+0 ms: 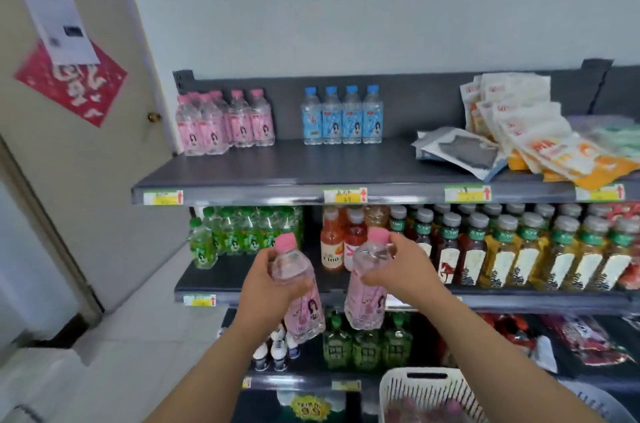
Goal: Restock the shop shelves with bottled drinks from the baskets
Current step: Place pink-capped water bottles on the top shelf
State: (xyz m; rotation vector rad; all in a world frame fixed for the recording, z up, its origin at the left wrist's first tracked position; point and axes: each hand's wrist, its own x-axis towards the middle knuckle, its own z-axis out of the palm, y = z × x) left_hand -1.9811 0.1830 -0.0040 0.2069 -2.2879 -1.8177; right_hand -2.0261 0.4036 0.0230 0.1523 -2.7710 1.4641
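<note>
My left hand point(268, 287) grips a pink-capped, pink-labelled water bottle point(301, 311) around its upper body. My right hand point(398, 266) holds a second pink bottle point(365, 301) near its shoulder. Both bottles hang upright in front of the middle shelf. On the top shelf point(311, 168), a group of matching pink bottles point(225, 124) stands at the far left, and a row of blue-labelled bottles point(343, 117) stands to their right. A white slotted basket point(415, 388) with more pink caps inside sits at the bottom right.
Snack packets point(533, 138) lie heaped on the top shelf's right end. The middle shelf holds green bottles point(242, 232), orange and red drinks, and rows of tea bottles point(519, 249). A door point(69, 145) with a red poster stands to the left.
</note>
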